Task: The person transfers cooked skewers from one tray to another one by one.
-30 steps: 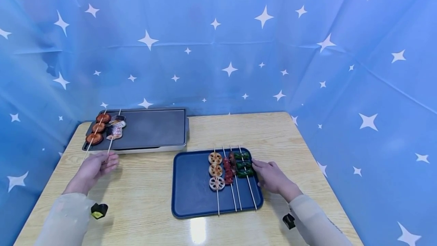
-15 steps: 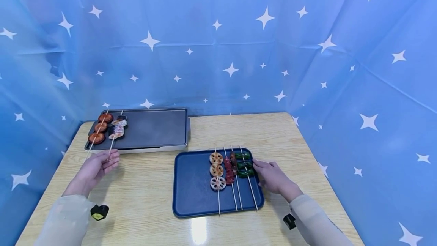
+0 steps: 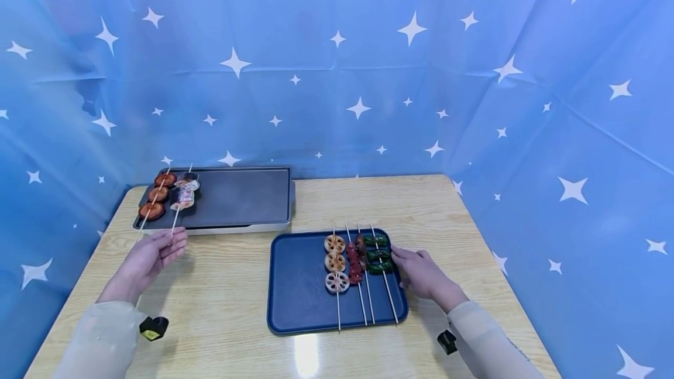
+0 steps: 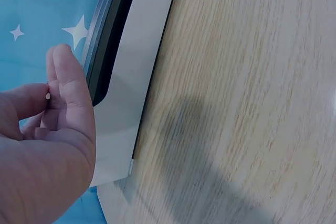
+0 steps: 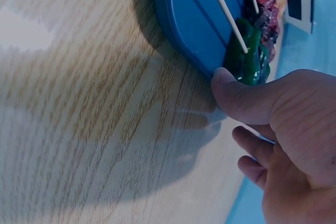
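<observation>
In the head view my left hand (image 3: 150, 261) pinches the stick of a skewer of fish-like chunks with dark skin (image 3: 181, 197), at the left end of the grill plate (image 3: 242, 195). The stick's end shows between thumb and fingertips in the left wrist view. Beside it lies a skewer of round brown slices (image 3: 158, 194). My right hand (image 3: 421, 274) touches the right rim of a blue tray (image 3: 295, 285). In the right wrist view its thumb (image 5: 226, 80) rests at the rim, close to a green pepper skewer (image 5: 244, 51); the other fingers are loosely bent.
On the tray lie a lotus root skewer (image 3: 336, 262), a red meat-like skewer (image 3: 354, 262), a dark brown skewer (image 3: 361, 250) and the green pepper one. A wooden table (image 3: 221, 309) carries everything. Blue starry cloth (image 3: 326, 121) hangs behind and beside it.
My left hand has moved slightly away from me, and the fish-like skewer has shifted slightly with it. My right hand stays at the tray's rim. The head view has shifted a little.
</observation>
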`<state>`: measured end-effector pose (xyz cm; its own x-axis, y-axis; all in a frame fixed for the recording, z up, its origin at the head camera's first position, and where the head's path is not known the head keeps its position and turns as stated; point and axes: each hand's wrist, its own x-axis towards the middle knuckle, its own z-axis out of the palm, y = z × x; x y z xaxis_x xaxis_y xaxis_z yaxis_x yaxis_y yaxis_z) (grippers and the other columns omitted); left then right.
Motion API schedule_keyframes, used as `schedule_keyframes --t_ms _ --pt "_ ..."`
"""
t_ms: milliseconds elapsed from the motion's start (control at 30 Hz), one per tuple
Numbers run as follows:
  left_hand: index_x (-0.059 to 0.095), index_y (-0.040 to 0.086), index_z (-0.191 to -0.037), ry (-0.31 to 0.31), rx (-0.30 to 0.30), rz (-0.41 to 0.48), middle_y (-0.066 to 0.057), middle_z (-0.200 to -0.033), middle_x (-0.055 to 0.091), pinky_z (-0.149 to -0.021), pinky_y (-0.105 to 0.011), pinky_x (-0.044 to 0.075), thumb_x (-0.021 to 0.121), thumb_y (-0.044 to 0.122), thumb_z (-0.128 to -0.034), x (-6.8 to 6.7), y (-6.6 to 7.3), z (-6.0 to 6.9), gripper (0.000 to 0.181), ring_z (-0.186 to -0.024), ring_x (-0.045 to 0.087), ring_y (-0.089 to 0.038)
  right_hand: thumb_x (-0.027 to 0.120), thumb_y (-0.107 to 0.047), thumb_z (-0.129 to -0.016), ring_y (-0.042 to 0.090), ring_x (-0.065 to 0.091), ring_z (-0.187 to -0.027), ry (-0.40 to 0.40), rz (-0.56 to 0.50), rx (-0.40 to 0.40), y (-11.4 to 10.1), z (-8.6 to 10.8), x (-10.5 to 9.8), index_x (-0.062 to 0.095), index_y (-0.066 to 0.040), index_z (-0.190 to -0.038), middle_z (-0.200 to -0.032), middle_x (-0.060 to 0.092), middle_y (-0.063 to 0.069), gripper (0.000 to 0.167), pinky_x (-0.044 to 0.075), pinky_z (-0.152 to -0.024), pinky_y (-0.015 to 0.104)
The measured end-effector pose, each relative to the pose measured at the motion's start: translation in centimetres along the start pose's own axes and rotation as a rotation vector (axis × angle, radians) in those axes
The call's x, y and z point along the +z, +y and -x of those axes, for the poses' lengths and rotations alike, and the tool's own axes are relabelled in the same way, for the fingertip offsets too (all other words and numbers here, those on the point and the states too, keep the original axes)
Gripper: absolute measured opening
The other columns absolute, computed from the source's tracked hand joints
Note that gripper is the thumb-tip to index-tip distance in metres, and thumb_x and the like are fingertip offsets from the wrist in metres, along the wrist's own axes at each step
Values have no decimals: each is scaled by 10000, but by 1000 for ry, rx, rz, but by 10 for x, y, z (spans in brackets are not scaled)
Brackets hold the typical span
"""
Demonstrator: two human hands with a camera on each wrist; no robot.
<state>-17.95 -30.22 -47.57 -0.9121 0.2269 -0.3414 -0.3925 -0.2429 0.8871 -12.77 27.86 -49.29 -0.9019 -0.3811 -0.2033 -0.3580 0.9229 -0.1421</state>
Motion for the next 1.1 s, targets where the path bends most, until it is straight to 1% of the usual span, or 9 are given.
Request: schedule_keyframes --t_ms 200,233,367,467,600,700,867,933,1100 --pt "602 222 -1135 1 10 35 85 -999 736 -836 -191 577 400 219 -1053 7 3 2 218 -936 693 -31 763 -116 -830 339 443 -1368 2 13 2 2 0 1 494 28 -1392 -1530 398 175 639 404 -1028 549" --pt "612 224 -1130 5 11 44 82 -996 739 -834 -191 578 413 219 -1049 8 4 3 215 -935 696 -32 763 -117 -830 339 440 -1370 2 16 1 2 -1 2 494 29 -1392 -1530 398 175 639 404 -1027 551" --pt "629 222 -1116 -15 27 63 77 -1006 739 -838 -193 578 436 206 -1042 16 7 4 207 -951 695 -36 765 -119 -828 337 436 -1374 3 22 -1 2 -1 2 497 31 -1389 -1529 398 177 639 404 -1026 553" --pt "604 196 -1161 -25 34 54 82 -1017 736 -844 -194 576 443 209 -1040 24 9 5 202 -965 690 -32 768 -119 -826 340 437 -1372 1 22 -1 2 -2 3 499 35 -1385 -1529 397 178 640 404 -1027 552" --pt "624 196 -1148 -30 47 49 73 -1010 742 -844 -198 577 454 196 -1037 35 12 6 203 -956 696 -37 771 -122 -822 345 451 -1359 2 22 -2 3 -2 3 499 37 -1384 -1528 397 183 644 408 -1018 552" --pt "663 217 -1093 -56 70 51 59 -1002 747 -845 -201 578 454 177 -1037 43 11 6 220 -938 703 -47 775 -127 -819 346 463 -1348 4 25 -4 4 -2 4 500 37 -1384 -1524 402 185 649 413 -1007 551" --pt "664 199 -1101 -97 96 43 48 -1001 746 -838 -200 580 441 160 -1042 55 9 7 234 -927 705 -55 776 -120 -813 346 464 -1348 9 18 -6 4 -2 4 501 40 -1382 -1520 407 186 652 414 -999 546" --pt "656 196 -1111 -97 99 29 50 -999 745 -835 -201 581 442 162 -1042 60 8 7 227 -921 705 -55 776 -116 -812 346 464 -1347 10 14 -7 4 -2 4 501 41 -1381 -1520 408 186 651 414 -996 544" --pt "629 186 -1153 -71 76 -24 65 -990 741 -834 -201 582 459 183 -1038 72 7 6 204 -902 702 -51 777 -114 -811 347 467 -1344 7 13 -4 3 -2 3 502 42 -1380 -1520 409 186 652 415 -994 542"
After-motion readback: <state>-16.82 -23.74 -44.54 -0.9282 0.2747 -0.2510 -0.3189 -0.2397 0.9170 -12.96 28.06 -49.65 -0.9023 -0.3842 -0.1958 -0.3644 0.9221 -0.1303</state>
